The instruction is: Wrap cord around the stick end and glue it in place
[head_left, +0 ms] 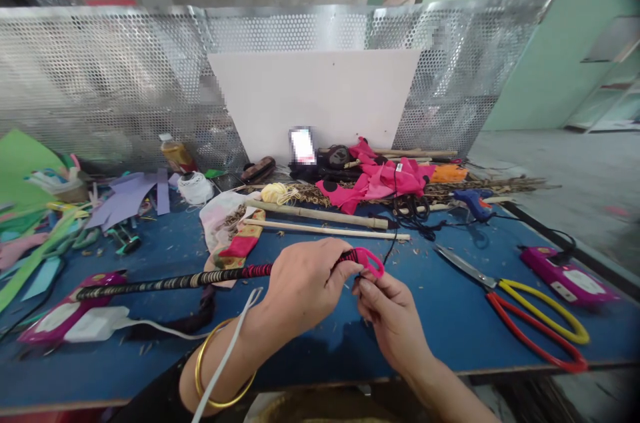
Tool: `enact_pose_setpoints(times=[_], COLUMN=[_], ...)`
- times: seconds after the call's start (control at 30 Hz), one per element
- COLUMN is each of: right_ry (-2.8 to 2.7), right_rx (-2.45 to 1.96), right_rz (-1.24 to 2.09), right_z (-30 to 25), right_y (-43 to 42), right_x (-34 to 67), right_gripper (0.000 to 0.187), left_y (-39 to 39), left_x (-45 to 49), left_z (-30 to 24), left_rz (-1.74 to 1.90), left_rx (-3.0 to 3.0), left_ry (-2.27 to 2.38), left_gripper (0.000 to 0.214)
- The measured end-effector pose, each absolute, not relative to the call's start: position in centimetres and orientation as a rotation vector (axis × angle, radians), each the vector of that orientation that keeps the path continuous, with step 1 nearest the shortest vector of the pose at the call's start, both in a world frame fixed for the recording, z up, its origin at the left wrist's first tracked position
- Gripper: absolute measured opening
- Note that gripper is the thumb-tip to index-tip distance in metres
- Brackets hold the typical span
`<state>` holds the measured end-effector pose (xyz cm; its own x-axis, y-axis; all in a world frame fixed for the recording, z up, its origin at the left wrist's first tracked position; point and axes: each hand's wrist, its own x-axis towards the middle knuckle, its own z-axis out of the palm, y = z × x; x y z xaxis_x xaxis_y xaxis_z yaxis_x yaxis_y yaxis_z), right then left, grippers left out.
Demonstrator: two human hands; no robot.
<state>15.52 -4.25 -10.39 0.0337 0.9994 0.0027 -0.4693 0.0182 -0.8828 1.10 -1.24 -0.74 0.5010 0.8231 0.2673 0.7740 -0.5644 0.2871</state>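
Note:
My left hand point(305, 283) is closed around a stick point(200, 280) wound with black, tan and dark red yarn, near its right end. The stick stretches left across the table, its far end over a purple power strip point(70, 309). A bright pink yarn loop point(373, 261) sticks out past my left fingers. My right hand point(393, 316) pinches at the lower edge of that loop; its fingertips are partly hidden, so I cannot tell if a thread is held too. A thin black cord point(391, 246) runs down towards the loop.
Large scissors point(520, 306) with red and yellow handles lie at right, near a second purple power strip point(570, 276) and a blue glue gun point(475, 204). Bamboo sticks point(320, 215), pink cloth point(385, 179) and a lit phone point(303, 145) are behind. A white cable point(230, 349) crosses my left wrist.

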Motion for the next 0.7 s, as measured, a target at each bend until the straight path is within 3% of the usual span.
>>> enact_pose_setpoints(times=[0.27,0.7], right_ry=[-1.104,-1.851], right_rx=[-0.949,-0.813], right_rz=[1.132,0.947], right_z=[-12.0,-7.2], right_y=[-3.6,-1.2], right_x=[16.4,20.4], right_gripper=[0.023,0.019], left_y=[-1.3,-2.4], left_x=[0.7,-0.2], left_z=[-0.9,-0.3], left_rz=[0.502,0.364], left_rx=[2.539,2.537], left_ry=[1.315,1.161], left_gripper=[0.023,0.024])
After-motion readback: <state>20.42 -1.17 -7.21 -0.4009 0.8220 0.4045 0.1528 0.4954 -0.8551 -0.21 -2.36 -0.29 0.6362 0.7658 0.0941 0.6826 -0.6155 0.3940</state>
